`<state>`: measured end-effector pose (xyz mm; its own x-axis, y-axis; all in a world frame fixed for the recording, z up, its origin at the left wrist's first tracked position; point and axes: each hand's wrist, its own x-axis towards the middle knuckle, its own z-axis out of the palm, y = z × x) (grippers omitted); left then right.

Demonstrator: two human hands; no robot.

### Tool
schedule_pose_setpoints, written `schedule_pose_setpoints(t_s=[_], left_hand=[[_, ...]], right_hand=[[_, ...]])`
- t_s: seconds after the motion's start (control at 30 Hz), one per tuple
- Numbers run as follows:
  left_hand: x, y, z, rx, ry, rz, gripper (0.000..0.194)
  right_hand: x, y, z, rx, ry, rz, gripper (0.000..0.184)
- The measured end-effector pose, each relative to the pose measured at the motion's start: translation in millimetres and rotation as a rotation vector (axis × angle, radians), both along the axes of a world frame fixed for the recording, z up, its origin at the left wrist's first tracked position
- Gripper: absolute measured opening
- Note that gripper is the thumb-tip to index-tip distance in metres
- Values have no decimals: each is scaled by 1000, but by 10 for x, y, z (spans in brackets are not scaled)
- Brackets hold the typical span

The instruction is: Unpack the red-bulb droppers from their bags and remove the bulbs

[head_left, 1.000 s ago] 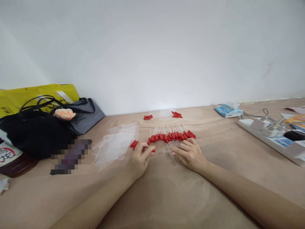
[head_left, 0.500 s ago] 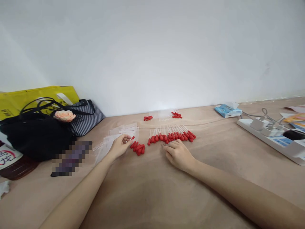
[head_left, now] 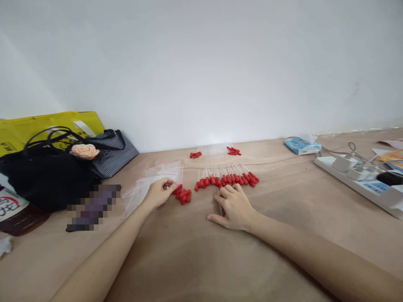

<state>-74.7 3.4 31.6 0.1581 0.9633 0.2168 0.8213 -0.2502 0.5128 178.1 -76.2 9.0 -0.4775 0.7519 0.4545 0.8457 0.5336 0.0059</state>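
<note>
My left hand [head_left: 161,193] is closed at the fingertips on a red rubber bulb [head_left: 178,188], beside a small pile of red rubber bulbs [head_left: 185,197]. A row of clear droppers [head_left: 231,179] with red bulbs lies in front, thin tubes pointing away from me. My right hand [head_left: 234,206] rests at the near edge of this row, thumb spread away from the bent fingers. A thin clear tube [head_left: 220,205] shows beneath its fingers; part of it is hidden. Under and beside my left hand are clear zip bags [head_left: 138,191].
Near the wall lie a clear bag [head_left: 212,150] and two small groups of red bulbs [head_left: 233,150]. On the left are a black bag [head_left: 47,180], a striped bag [head_left: 110,153] and a bottle [head_left: 19,214]. A tissue pack [head_left: 301,145] and a power strip [head_left: 355,180] sit at right.
My right thumb has moved away from the fingers, toward me, and the clear tube shows more. My left fingertips have shifted slightly right and down onto the bulbs.
</note>
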Motion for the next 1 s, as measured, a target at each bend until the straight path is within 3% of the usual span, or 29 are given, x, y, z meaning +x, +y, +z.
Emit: schedule_pose_setpoints(t_s=[0.2, 0.3, 0.43, 0.57, 0.7, 0.8, 0.87, 0.93, 1.0], left_hand=[[259, 47, 164, 132, 256, -9, 28], [473, 124, 207, 45, 403, -14, 20], [680, 200, 212, -88, 447, -26, 17], [773, 216, 186, -188, 457, -17, 18], [765, 209, 221, -190, 465, 73, 24], [683, 152, 322, -128, 474, 167, 27], [630, 60, 381, 4, 490, 185, 22], [617, -79, 395, 195, 516, 113, 15], [656, -243, 348, 363, 539, -62, 9]], right_hand=[[37, -2, -1, 36, 64, -23, 46], [129, 15, 0, 91, 165, -55, 39], [356, 59, -41, 141, 288, -89, 30], [550, 106, -127, 132, 373, -133, 26], [609, 152, -203, 100, 463, -138, 23], [609, 179, -232, 103, 503, -117, 20], [605, 183, -232, 132, 529, -98, 18], [597, 168, -213, 192, 554, -85, 20], [581, 132, -176, 262, 538, -71, 31]])
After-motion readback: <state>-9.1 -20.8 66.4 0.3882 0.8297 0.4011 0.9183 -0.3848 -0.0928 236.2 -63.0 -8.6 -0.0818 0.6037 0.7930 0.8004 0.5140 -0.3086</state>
